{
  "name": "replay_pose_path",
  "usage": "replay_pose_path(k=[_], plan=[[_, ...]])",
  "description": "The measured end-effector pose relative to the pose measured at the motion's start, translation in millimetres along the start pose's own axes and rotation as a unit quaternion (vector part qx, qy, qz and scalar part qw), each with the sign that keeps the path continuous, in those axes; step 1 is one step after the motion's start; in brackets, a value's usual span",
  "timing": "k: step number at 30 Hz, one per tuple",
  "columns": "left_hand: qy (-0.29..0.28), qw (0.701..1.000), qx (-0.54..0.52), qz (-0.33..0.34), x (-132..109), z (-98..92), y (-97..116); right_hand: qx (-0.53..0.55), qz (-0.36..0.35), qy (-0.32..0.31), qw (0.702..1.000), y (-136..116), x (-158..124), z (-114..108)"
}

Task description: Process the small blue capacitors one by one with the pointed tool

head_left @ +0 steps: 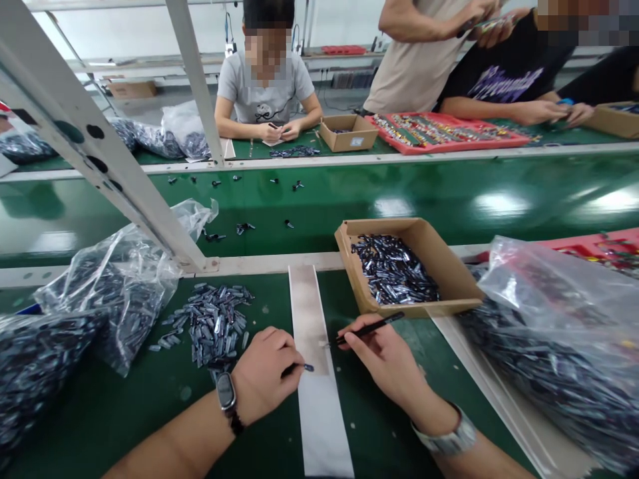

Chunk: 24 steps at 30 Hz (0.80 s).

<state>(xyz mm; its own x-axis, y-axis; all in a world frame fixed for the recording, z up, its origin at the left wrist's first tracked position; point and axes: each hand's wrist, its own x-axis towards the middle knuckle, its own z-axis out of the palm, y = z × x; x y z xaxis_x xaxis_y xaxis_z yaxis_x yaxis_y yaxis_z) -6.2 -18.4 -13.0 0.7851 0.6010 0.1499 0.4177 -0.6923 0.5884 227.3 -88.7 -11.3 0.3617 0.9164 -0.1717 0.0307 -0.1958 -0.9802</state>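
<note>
My left hand (pixel 267 372) is closed in a pinch on a small dark part (pixel 308 367), held over a pale strip (pixel 319 399) that runs down the green bench. My right hand (pixel 384 356) grips black tweezers (pixel 372 327), their tip pointing left toward the strip. A heap of small dark metal parts (pixel 214 322) lies just left of my left hand. A cardboard box (pixel 452 273) with more of the same parts stands behind my right hand.
Clear plastic bags of parts lie at left (pixel 120 279) and right (pixel 554 332). A white frame post (pixel 114 159) slants across the left. Beyond is a green conveyor (pixel 399 193) with stray parts. Other people sit and stand at the far bench by red trays (pixel 449 130).
</note>
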Motion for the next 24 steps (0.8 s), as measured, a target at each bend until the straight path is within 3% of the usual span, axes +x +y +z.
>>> replay_pose_path(k=[16, 24], plan=[[0.009, 1.000, -0.021, 0.007, 0, 3.6, -3, 0.033, 0.016, 0.054, 0.998, 0, -4, 2], [0.009, 1.000, -0.012, -0.002, 0, 5.7, -4, -0.016, 0.005, -0.046, 0.999, -1, -14, 23]])
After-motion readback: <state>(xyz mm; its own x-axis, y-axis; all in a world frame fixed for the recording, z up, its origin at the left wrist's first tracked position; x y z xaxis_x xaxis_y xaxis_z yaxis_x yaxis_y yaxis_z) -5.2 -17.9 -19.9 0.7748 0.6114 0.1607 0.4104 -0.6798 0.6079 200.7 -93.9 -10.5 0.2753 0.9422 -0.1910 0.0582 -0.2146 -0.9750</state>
